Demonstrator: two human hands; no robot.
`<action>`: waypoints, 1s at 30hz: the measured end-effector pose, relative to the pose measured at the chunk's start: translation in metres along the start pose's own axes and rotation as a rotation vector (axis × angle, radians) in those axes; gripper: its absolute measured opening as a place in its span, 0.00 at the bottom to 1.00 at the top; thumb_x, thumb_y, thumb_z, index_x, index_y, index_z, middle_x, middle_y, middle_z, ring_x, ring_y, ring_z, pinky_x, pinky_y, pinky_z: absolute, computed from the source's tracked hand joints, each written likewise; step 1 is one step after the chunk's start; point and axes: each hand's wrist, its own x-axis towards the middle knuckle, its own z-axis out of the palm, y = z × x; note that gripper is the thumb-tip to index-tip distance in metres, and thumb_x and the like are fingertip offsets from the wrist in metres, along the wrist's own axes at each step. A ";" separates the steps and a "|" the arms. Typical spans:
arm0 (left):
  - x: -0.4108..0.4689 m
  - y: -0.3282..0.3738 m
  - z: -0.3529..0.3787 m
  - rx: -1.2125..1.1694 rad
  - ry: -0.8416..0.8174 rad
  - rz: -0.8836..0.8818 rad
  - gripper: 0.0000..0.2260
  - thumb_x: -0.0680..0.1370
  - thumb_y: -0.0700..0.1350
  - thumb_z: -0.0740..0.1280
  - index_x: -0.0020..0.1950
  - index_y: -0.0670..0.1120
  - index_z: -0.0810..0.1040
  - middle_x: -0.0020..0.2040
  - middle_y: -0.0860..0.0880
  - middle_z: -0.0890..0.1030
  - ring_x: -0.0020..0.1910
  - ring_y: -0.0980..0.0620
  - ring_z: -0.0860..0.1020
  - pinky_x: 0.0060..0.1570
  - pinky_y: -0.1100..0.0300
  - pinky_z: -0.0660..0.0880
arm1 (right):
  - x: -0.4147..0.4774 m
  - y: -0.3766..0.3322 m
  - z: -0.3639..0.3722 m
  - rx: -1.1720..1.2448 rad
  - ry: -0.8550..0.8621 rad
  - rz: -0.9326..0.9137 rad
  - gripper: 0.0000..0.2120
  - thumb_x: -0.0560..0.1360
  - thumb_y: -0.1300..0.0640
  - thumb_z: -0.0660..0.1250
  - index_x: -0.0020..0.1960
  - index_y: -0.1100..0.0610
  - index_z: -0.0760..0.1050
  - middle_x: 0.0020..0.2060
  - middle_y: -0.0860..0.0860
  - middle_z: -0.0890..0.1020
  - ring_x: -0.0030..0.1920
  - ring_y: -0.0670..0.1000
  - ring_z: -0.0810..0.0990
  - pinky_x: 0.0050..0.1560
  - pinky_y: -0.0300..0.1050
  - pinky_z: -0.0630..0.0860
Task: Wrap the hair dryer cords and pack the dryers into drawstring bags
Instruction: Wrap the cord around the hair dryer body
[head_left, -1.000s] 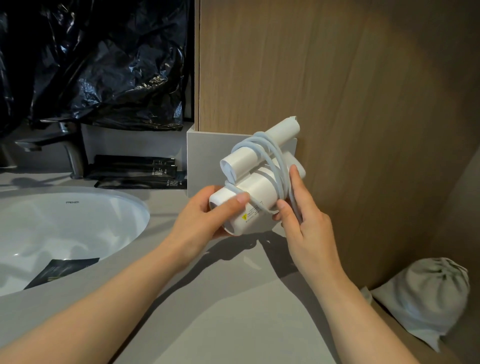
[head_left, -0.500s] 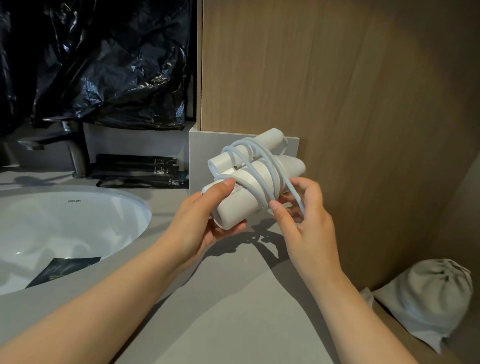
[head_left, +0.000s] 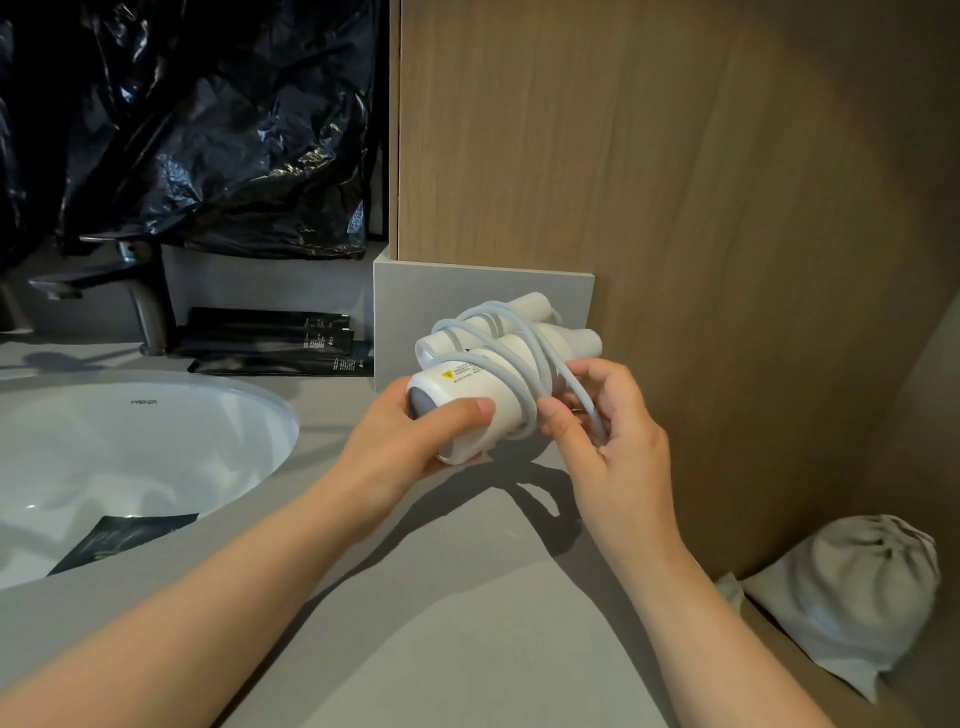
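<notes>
Our left hand (head_left: 415, 441) grips the white folded plastic hair dryer (head_left: 480, 395) above the tabletop, long axis running toward our right hand (head_left: 623, 447), which pinches the pale cord (head_left: 530, 364) just beside the barrel.

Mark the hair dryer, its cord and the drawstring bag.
hair dryer (head_left: 493, 387): head view, white barrel beside the label.
cord (head_left: 532, 374): head view, loops crossing the barrel.
drawstring bag (head_left: 857, 587): head view, bulging fabric middle.

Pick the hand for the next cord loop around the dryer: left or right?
Right, probably. The right hand pinches the loose cord beside the hair dryer, while the left hand grips its body, steadying it.
</notes>
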 end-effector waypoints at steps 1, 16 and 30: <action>-0.001 0.000 0.000 -0.037 0.001 -0.010 0.29 0.58 0.53 0.75 0.57 0.45 0.78 0.53 0.45 0.84 0.51 0.45 0.83 0.51 0.49 0.81 | 0.000 0.000 0.000 0.003 0.007 0.003 0.18 0.72 0.44 0.66 0.60 0.45 0.70 0.51 0.38 0.78 0.54 0.38 0.78 0.47 0.28 0.77; -0.001 0.007 0.003 -0.186 -0.088 -0.116 0.31 0.64 0.56 0.70 0.64 0.45 0.71 0.54 0.38 0.80 0.41 0.45 0.81 0.40 0.55 0.81 | 0.003 -0.005 -0.004 0.159 -0.131 0.209 0.41 0.69 0.37 0.62 0.77 0.41 0.47 0.54 0.26 0.70 0.52 0.31 0.74 0.46 0.24 0.71; -0.012 0.006 0.006 0.610 0.160 0.163 0.26 0.64 0.61 0.77 0.55 0.54 0.72 0.47 0.58 0.78 0.44 0.58 0.78 0.37 0.64 0.74 | 0.001 -0.006 -0.005 0.164 -0.021 0.156 0.36 0.69 0.39 0.63 0.75 0.42 0.57 0.51 0.28 0.73 0.50 0.26 0.75 0.39 0.24 0.74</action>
